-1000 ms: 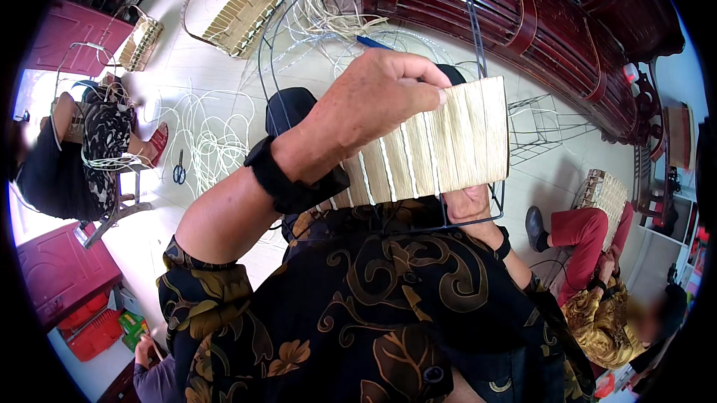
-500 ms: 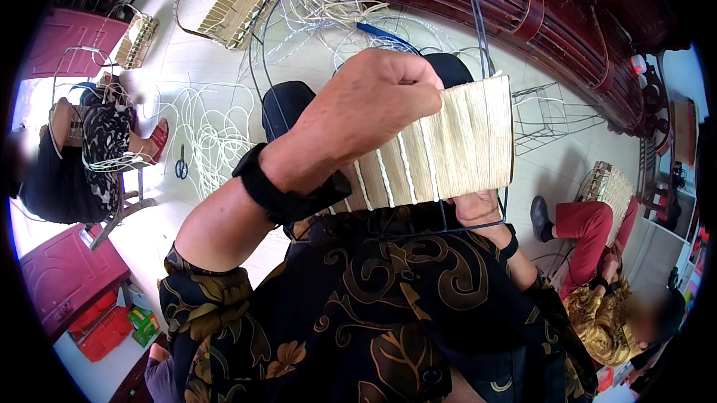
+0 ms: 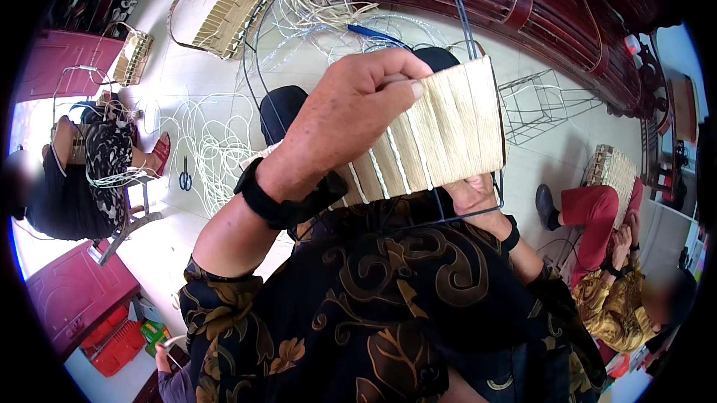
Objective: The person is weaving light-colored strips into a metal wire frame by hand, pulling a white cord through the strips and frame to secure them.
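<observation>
My left hand [image 3: 351,104] pinches the upper edge of a pale straw-coloured panel [image 3: 459,126] crossed by white cord stitches. The panel sits in a black wire frame [image 3: 479,210] over my lap, with tall wire loops rising at the back. My right hand [image 3: 472,197] is beneath the panel's lower right part, inside the frame; its fingertips are mostly hidden.
A co-worker in red trousers [image 3: 597,201] sits at right; another [image 3: 75,194] at left. Woven baskets [image 3: 224,22], loose cord [image 3: 209,141], scissors [image 3: 184,175] and a wire frame [image 3: 545,97] lie around. A dark wooden bench [image 3: 493,0] stands at the back.
My left hand and the panel shifted slightly right half a second ago; since then they have moved left and up, the left hand still pinching the edge.
</observation>
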The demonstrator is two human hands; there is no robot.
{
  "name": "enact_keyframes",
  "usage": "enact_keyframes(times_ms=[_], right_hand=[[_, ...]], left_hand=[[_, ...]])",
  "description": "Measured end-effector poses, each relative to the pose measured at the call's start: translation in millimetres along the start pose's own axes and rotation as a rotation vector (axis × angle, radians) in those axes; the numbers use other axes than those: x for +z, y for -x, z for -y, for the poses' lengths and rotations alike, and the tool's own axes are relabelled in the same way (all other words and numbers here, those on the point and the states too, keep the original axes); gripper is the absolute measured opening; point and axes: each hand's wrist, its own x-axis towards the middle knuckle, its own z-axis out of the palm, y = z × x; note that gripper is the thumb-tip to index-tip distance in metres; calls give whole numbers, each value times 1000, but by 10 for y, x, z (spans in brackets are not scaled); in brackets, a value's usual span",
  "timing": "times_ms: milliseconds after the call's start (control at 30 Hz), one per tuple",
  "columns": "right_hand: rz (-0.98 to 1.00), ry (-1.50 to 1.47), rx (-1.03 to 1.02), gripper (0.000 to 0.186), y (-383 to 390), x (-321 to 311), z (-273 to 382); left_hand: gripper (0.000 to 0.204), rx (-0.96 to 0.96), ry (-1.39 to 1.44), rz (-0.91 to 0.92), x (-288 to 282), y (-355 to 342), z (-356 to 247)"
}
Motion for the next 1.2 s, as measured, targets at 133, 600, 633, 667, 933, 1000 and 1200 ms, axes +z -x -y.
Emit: enact_keyframes(times_ms=[133,600,633,667,933,1000,1200], right_hand=[[14,-127,95,27,68,-40,225],[252,-447,336,27,234,-166,433],[258,-455,342,26,235,-182,456],[263,-460,349,25,235,-201,482],[367,-364,313,20,250,-317,572],[403,-327,282,21,252,-348,557],[420,-206,199,24,256,-353,553]], left_hand=[[21,62,-37,-19,4,38,80],[30,887,-795,-253,379,618,87],[32,884,-811,-219,421,647,98],[33,882,-825,-187,462,665,112],[31,899,-847,-122,605,627,136],[26,905,-841,-124,619,627,147],[21,895,-935,-148,705,592,84]])
